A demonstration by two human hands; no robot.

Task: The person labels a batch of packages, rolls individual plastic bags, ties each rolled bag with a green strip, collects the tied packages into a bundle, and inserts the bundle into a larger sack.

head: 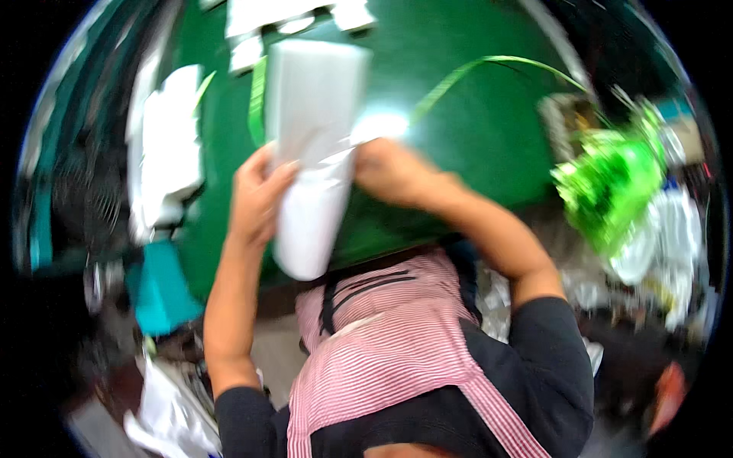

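Note:
A long white package [318,103] with glossy plastic film around its lower part stands out above the green tabletop [487,149], blurred by motion. My left hand [257,192] grips its left edge, thumb lying over the front. At the opposite edge, my right hand [395,172] has curled fingers pinching the film; the fingertips are blurred. A light-green strap [452,86] arcs from near my right hand to the table's right edge. Another green strap piece [257,103] runs down behind my left hand. What the film encloses cannot be made out.
White boxes [174,137] line the table's left edge, and more white packages [275,14] lie at the far side. A bundle of bright green plastic [615,183] hangs at the right. A teal container [163,286] and a white plastic bag [169,406] are low on the left.

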